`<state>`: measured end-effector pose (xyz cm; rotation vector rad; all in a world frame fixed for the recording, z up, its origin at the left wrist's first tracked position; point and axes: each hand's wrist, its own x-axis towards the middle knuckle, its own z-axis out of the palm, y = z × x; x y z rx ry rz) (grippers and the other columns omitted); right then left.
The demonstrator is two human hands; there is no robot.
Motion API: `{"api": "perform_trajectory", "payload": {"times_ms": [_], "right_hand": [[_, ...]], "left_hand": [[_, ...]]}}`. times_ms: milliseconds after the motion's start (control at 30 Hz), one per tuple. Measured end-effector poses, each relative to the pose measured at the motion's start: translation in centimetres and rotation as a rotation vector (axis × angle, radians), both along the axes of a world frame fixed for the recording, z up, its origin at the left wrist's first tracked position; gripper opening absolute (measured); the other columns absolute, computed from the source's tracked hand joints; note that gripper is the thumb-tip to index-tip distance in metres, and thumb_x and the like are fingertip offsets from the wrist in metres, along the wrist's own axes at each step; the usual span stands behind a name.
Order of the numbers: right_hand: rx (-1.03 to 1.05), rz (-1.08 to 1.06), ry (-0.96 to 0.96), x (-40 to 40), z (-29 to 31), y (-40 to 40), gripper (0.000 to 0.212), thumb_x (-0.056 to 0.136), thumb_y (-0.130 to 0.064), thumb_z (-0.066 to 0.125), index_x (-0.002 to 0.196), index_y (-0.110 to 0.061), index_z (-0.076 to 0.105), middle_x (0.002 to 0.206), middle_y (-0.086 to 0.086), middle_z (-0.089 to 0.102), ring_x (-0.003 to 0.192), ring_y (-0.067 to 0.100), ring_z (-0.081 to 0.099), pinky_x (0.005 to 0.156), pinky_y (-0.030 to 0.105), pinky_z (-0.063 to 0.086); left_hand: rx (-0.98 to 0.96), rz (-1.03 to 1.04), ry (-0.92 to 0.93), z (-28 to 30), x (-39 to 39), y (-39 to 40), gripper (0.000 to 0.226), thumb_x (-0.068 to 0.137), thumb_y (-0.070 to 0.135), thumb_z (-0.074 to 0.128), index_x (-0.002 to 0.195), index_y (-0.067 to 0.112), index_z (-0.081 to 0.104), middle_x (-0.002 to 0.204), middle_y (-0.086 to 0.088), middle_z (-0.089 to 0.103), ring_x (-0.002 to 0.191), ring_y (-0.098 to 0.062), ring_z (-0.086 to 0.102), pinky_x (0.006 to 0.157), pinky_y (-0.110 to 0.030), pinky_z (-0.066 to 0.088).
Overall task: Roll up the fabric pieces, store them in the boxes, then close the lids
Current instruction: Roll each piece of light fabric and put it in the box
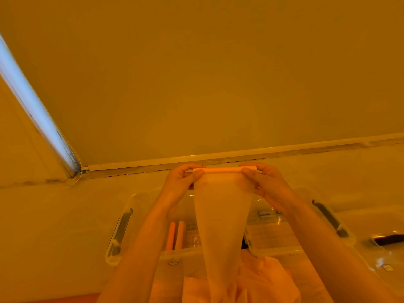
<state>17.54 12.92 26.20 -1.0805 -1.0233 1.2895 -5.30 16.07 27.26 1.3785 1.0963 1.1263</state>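
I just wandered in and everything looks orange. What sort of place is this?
Probably a bare room indoors, with someone working on the floor: a plain wall meets a pale baseboard strip, and clear plastic storage boxes with dark latches sit beside a pile of thin fabric.

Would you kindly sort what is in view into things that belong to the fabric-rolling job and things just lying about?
Belongs to the job:
- fabric strip, pinched at its rolled top by left hand and right hand
- two finished rolls in the clear box
- second clear box
- fabric pile

Just lying about:
- dark object at right, unclear what
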Motion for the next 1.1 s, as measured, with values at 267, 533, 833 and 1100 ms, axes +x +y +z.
{"api": "perform_trajectory", "payload": {"times_ms": [267,533,833,1100], "right_hand": [[-0.002,-0.020,-0.011,-0.4,-0.3,0.1,0.020,0.091,-0.004,0.057,0.105,-0.014,0.068,0.105,0.008,0.068,0.092,0.021,0.067,0.079,0.035,0.058],[-0.002,-0.112,0.072,-1.1,-0.9,0.7,0.018,0.086,-0.007,0.065,0.100,-0.017,0.068,0.102,0.009,0.068,0.089,0.020,0.067,0.069,0.027,0.056],[0.005,-0.035,-0.086,-0.8,-1.2,0.3,0.015,0.091,-0.012,0.060,0.103,-0.009,0.068,0.095,0.006,0.069,0.077,0.016,0.070,0.062,0.028,0.056],[-0.017,-0.039,-0.005,-0.7,-0.6,0.4,0.013,0.088,-0.017,0.062,0.096,-0.016,0.071,0.102,0.007,0.068,0.090,0.024,0.066,0.068,0.032,0.056]], "left_hand": [[0.006,0.001,-0.032,0.0,0.0,0.2,0.013,0.091,0.017,0.059,0.091,0.021,0.071,0.094,-0.004,0.068,0.083,-0.015,0.061,0.073,-0.026,0.052],[0.017,-0.002,-0.020,-0.7,-0.2,0.8,0.026,0.086,0.007,0.065,0.107,0.022,0.067,0.100,-0.005,0.072,0.083,-0.010,0.068,0.067,-0.017,0.052],[0.071,-0.001,0.125,-1.0,-0.3,0.7,0.011,0.093,0.015,0.058,0.096,0.021,0.067,0.084,0.001,0.065,0.074,-0.010,0.060,0.068,-0.024,0.051],[0.045,-0.036,0.061,-1.1,-0.2,0.5,0.016,0.094,0.012,0.055,0.096,0.023,0.066,0.087,-0.002,0.066,0.073,-0.009,0.060,0.061,-0.021,0.048]]}}
